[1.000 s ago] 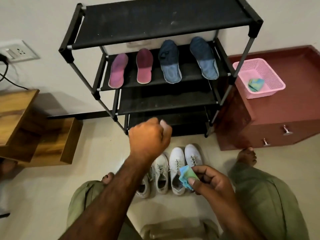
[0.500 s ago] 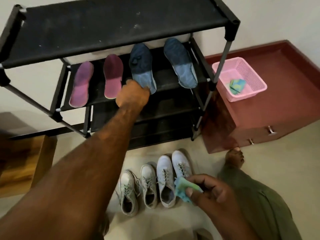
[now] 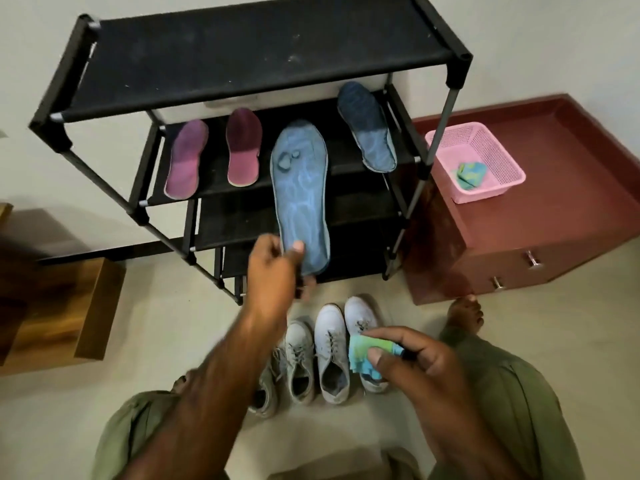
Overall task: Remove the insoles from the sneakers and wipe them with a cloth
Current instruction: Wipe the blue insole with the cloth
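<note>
Left hand point(image 3: 273, 268) holds a blue insole point(image 3: 300, 192) by its near end: thumb pressed on the upper face, fingers curled beneath, clamped on the edge. The insole points away from the person, patterned face up, with its far end reaching up across the second shelf of the black shoe rack point(image 3: 256, 53); cannot tell whether that end touches the shelf. On that same shelf lie three more insoles: two pink ones point(image 3: 187, 161) side by side at the left, and a second blue insole point(image 3: 367, 129) at the right, well apart from the held one. Right hand point(image 3: 419, 365) sits low and near the body, thumb and fingers pinched together on a folded green-blue cloth point(image 3: 362, 353). Directly under that hand, on the floor in front of the rack, four sneakers stand in a row, toes toward the rack: a white pair point(image 3: 332, 341) to the right, a grey pair point(image 3: 299, 356) to the left, the outermost grey one partly hidden behind the left forearm. Right of the rack, a maroon cabinet point(image 3: 571, 195) carries a pink basket point(image 3: 491, 194) with another green-blue cloth point(image 3: 469, 174) inside. Wooden furniture point(image 3: 52, 306) stands at the left edge.
</note>
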Available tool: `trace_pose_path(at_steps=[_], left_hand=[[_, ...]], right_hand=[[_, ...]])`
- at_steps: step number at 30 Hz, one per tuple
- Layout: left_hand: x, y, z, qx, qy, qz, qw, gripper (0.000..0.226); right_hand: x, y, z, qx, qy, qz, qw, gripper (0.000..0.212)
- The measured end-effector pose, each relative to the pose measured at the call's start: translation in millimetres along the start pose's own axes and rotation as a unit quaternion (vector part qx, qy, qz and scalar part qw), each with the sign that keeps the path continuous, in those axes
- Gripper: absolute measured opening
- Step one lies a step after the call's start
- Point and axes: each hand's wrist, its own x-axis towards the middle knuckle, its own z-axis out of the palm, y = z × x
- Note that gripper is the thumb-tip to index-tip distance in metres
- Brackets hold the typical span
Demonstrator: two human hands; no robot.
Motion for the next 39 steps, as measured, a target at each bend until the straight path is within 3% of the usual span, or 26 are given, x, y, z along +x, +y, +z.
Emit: trace_pose_path(at_steps=[7,16,20,26,29,35,39], left_hand=[[-132,-78,-32,-0.011,0.007,-0.052,0.999,0.028],[-189,-135,-63,-0.017,0.034,-0.056,0.998,0.033],[-200,-145,-72,-0.028,0.003,-0.057,0.998,0.034],[-199,-137,-79,-0.179,-0.103,-0.133,0.969,0.037],[-192,-139,-78,-0.176,-0.079,-0.145,0.970,0.040],[-188,-144,-79,-0.148,-0.030,-0.116,0.982,0.030],[-185,-146,-79,-0.149,-0.001,-0.114,0.982,0.029]], right_hand=[[-31,14,17,-0.051,-0.017,0.034,0.998,0.015],[-75,27,43,-0.019,-0.059,0.139,0.988,0.016],[-83,36,51,-0.154,-0.069,0.076,0.983,0.022],[-86,39,43,-0.179,-0.114,0.060,0.975,0.017],[-87,44,42,-0.193,-0.136,0.059,0.970,0.021],[-83,44,32,-0.199,-0.043,-0.003,0.979,0.028],[-82,37,22,-0.193,-0.047,-0.023,0.980,0.031]])
